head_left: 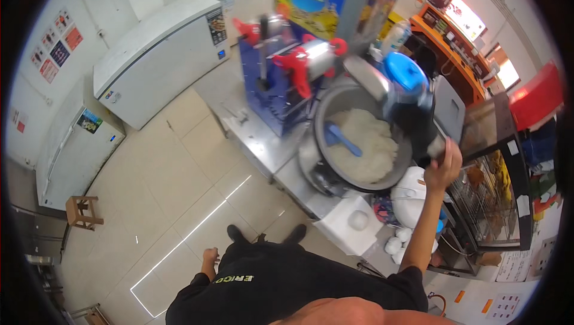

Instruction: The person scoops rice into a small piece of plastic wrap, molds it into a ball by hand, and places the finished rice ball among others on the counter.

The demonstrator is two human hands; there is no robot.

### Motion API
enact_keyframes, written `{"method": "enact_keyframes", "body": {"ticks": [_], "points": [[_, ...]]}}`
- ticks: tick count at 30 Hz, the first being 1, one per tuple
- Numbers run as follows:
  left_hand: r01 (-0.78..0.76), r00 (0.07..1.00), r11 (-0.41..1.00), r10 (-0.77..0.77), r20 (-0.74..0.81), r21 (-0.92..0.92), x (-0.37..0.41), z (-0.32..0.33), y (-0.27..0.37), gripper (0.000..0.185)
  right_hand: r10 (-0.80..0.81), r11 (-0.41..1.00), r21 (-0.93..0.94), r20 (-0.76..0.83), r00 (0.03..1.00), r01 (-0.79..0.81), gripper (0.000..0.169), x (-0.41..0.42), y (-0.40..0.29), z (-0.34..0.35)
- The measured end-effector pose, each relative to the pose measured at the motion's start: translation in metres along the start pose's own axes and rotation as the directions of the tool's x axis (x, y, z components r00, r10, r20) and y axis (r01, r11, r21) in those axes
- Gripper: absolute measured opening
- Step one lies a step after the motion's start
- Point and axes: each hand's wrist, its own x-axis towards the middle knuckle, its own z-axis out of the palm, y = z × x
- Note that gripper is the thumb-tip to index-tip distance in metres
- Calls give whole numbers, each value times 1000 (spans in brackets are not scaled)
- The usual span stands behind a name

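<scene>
My right hand (442,166) reaches past the right rim of a large rice cooker, its fingers bent at a blurred pale and dark thing (432,148); whether it grips this is unclear. Inside the cooker's grey pot (319,141), cooked white rice (367,159) surrounds a blue rice paddle (347,140). Nearer to me, a round white bundle (358,220) sits on a stack of white paper (345,235). Several similar white bundles (394,245) lie to the right, below a rounded white plastic thing (409,199). By my side hangs my left hand (210,257), fingers loosely bent, with nothing visible in it.
A blue machine with red handles (280,74) stands left of the cooker on the steel table (251,132). A blue lid (406,71) is behind the pot. On the right is a glass food cabinet (489,199). Chest freezers (166,60) and a stool (84,213) are left.
</scene>
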Motion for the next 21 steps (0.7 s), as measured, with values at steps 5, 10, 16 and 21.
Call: {"method": "enact_keyframes", "body": {"ticks": [5,10,16,21], "points": [[-489,862,706,481,160,513,53,-91,-53,44,157,963,-258,305,939,-77,54,-64,-87,-60],[-136,989,856,88,120,499,130,-168,-12,39,656,753,-204,164,736,-626,36,-12,-206,-79],[-253,963,957,235,132,143,223,-219,175,34,640,-154,807,521,565,-570,70,168,-394,-14],[-262,949,963,268,168,-61,304,-266,301,39,248,-969,204,788,564,142,77,260,-546,212]]}}
